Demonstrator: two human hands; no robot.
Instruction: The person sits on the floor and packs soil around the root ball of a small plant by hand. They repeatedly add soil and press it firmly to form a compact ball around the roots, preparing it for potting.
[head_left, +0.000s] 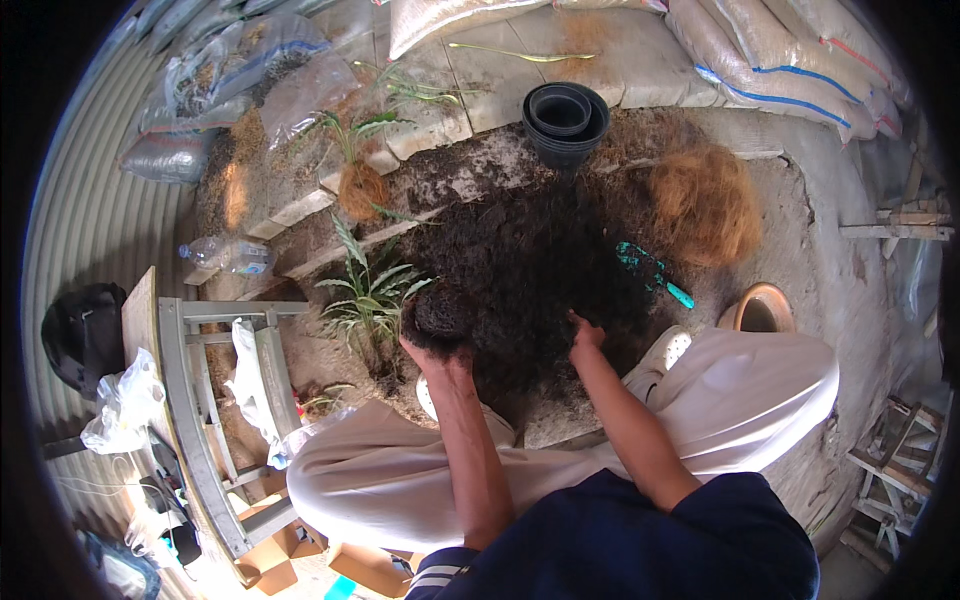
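My left hand (436, 351), smeared with soil, is shut on a rounded, soil-dark lump (444, 311). Whether this is a small pot or a bare clump cannot be made out. Beside it, on the left, stands a leafy plant (367, 296) with long striped leaves. My right hand (586, 337) is at the near right part of a heap of dark soil (525, 232). Its fingertips touch the heap and partly vanish in it. A green hand trowel (654, 274), its blade caked with soil, lies to the right of the heap.
Nested black plastic pots (566, 124) stand behind the heap. Brown coconut fibre (706, 202) lies at right, near a clay pot (763, 309). Another plant (358, 169), its base wrapped in fibre, and a plastic bottle (229, 255) are at left. Filled sacks (772, 67) line the back.
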